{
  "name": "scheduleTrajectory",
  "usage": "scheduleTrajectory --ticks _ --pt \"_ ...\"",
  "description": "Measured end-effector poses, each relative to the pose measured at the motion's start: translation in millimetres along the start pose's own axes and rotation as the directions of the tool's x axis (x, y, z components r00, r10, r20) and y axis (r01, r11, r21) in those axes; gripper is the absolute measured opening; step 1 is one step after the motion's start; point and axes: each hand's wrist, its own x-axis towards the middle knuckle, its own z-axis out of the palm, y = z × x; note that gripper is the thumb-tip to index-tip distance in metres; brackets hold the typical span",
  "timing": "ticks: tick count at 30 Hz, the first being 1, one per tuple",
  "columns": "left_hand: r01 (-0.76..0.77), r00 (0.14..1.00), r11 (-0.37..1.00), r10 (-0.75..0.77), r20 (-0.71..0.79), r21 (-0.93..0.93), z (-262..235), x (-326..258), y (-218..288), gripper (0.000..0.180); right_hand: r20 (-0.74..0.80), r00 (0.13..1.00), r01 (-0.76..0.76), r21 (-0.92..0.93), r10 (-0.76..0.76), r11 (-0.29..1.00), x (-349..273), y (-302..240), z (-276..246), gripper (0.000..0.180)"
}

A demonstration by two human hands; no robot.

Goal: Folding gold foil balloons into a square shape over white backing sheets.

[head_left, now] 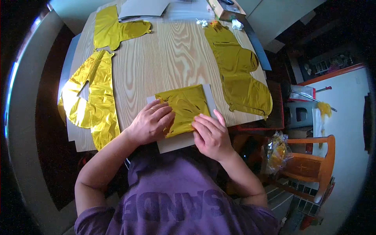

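A gold foil balloon (184, 101), flat and folded into a rough rectangle, lies on a pale grey card (178, 143) at the table's near edge. Over the foil's left side, my left hand (150, 122) is closed, its curled fingers on the creased edge. My right hand (211, 134) rests palm down at the lower right corner of the foil. Its fingers are stretched out, with the little finger lifted apart. Part of the foil's left edge is hidden beneath my left hand.
More flat gold foil balloons lie at the far left (107, 31), near left (100, 94) and right (239, 74) of the wooden table (168, 58). Grey sheets (143, 8) and a wooden box (225, 11) sit at the back. A wooden chair (309, 166) with a clear bag (279, 152) stands right.
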Motion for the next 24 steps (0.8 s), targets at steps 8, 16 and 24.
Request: scheduleTrajectory --ticks 8,16,24 --pt "-0.058 0.998 0.998 0.057 0.030 0.038 -2.1 -0.2 -5.0 0.036 0.169 0.979 -0.090 -0.150 0.116 0.984 -33.4 1.8 -35.4 0.049" --pt "-0.022 0.998 0.999 0.020 0.052 0.031 -4.5 -0.3 -3.5 0.039 -0.066 0.998 0.017 -0.141 -0.026 0.990 1.9 -9.7 -4.7 0.038" --pt "-0.038 0.999 0.999 0.038 0.021 -0.010 -1.8 -2.5 -4.6 0.039 -0.031 0.989 0.135 -0.181 -0.143 0.974 -0.9 -1.9 11.5 0.028"
